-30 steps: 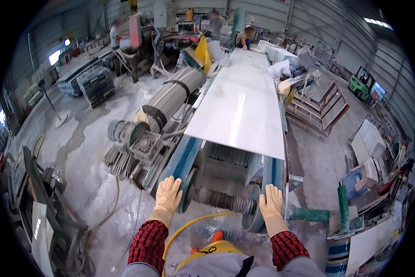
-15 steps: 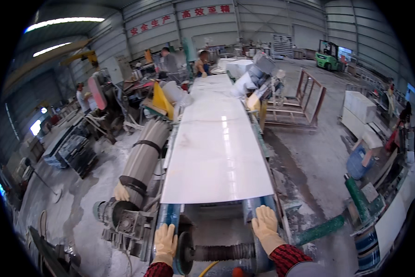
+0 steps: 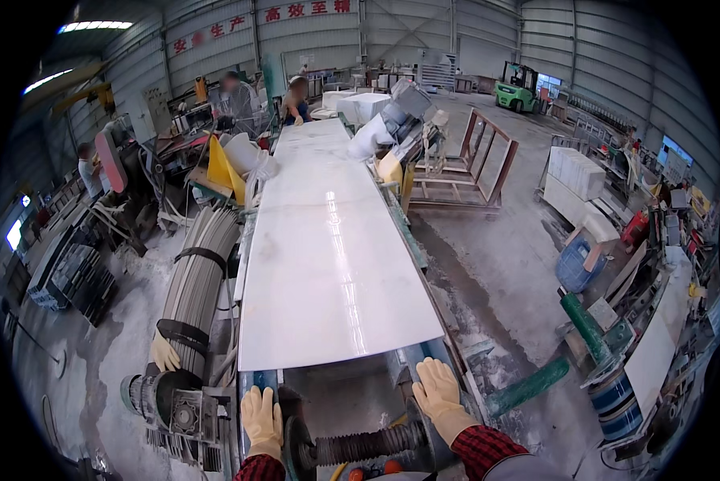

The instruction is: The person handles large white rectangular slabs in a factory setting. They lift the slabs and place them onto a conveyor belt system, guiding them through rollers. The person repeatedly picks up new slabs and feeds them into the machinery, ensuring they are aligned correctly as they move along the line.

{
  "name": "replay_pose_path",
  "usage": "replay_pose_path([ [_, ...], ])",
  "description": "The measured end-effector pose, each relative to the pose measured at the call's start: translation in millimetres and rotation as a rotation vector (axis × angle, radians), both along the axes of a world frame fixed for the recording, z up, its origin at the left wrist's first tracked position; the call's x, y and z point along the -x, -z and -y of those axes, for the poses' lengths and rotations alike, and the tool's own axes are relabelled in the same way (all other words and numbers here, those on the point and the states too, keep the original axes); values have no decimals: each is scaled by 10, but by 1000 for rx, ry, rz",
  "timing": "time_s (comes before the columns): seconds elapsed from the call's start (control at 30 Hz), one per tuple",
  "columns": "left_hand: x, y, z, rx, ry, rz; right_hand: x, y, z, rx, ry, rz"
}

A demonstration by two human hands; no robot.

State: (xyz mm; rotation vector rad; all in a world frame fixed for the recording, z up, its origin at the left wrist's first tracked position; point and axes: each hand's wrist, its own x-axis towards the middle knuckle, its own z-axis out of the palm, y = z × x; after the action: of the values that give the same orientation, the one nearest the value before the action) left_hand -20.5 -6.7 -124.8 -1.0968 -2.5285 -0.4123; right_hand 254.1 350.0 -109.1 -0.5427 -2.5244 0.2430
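White slab [image 3: 336, 264] flat across blue rails [image 3: 412, 353]

Left hand [image 3: 262, 421] and right hand [image 3: 441, 397], gloved, rest palm-down, opened out and empty, on the rails near the slab's closest edge; a co-worker [image 3: 295, 103] is at its far end

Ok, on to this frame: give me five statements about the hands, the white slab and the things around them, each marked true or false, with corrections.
1. The left hand wears a pale yellow glove. True.
2. The right hand grips the near edge of the white slab. False: it lies open over the blue rail, short of the white slab.
3. A grey ribbed bundle with dark bands lies left of the white slab. True.
4. The forklift in the background is red. False: the forklift is green.
5. A loose pale glove lies against the grey ribbed bundle. True.
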Motion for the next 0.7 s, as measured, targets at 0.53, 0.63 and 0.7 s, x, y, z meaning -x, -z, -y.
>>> replay_pose_path([
  [0.53, 15, 148, 161, 94, 41, 162, -123, 152, -90, -21, 38, -37],
  [0.63, 8, 9, 162, 149, 16, 203, -153, 39, 1, -10, 80, -52],
  [0.7, 28, 12, 136, 180, 3, 203, -171, 71, -13, 29, 77, -55],
])
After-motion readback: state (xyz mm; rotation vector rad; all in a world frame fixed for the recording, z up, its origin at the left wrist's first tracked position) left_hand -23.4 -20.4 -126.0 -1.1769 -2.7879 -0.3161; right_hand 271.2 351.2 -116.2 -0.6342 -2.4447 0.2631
